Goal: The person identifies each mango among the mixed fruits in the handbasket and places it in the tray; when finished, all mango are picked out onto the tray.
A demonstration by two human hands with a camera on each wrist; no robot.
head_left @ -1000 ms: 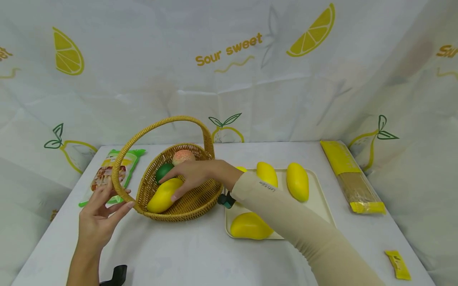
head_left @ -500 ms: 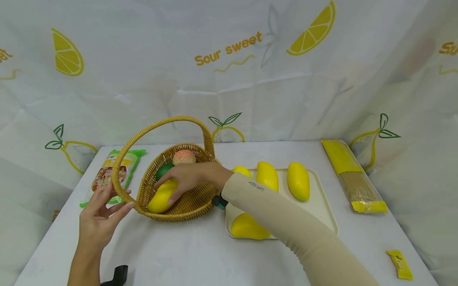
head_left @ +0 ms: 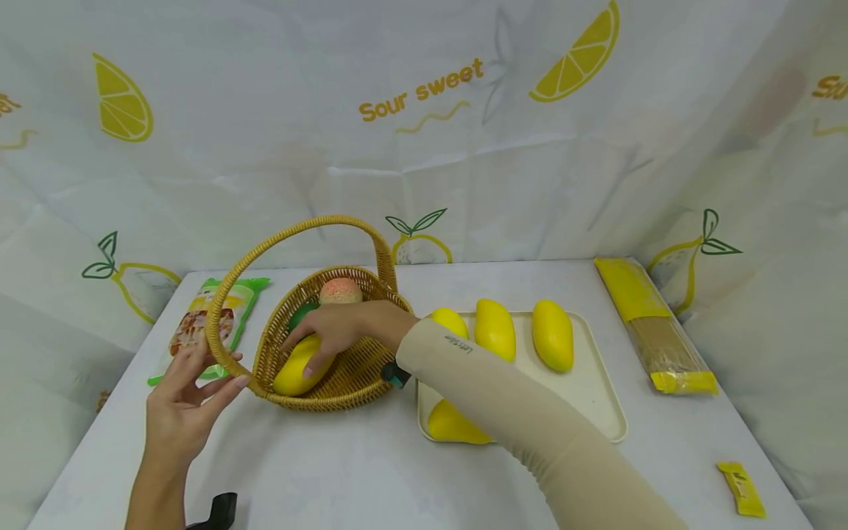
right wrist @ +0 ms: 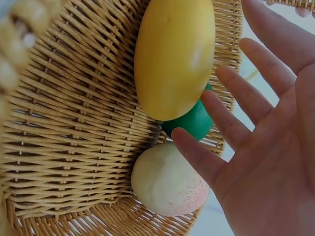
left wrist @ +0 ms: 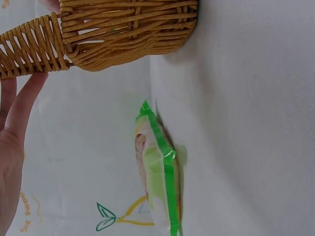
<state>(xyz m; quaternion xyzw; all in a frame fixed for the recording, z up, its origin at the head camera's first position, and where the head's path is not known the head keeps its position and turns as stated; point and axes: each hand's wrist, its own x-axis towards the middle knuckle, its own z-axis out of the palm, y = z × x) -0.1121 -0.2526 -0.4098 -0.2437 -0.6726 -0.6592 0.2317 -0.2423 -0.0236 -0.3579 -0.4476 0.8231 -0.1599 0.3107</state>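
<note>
A wicker basket (head_left: 361, 379) with a tall arched handle stands at left of centre in the head view. Inside it lie a yellow mango (head_left: 294, 374), a green round fruit (right wrist: 194, 122) and a pinkish peach (head_left: 341, 290). My right hand (head_left: 334, 331) is over the mango, and the right wrist view shows its fingers (right wrist: 238, 93) straight and spread, the palm uncurled. With thumb and fingers, my left hand (head_left: 182, 401) pinches the basket handle (head_left: 215, 324) low on its left side.
Right of the basket, a cream tray (head_left: 596, 397) holds several yellow mangoes (head_left: 553, 336). A green-edged food packet (head_left: 241, 302) lies behind the left hand, a noodle pack (head_left: 652, 324) at far right, and a small yellow sachet (head_left: 740, 489) near the front right.
My right hand and forearm have shifted slightly left over the mango, uncovering more of the tray's left mango. The left hand has stayed on the handle.
</note>
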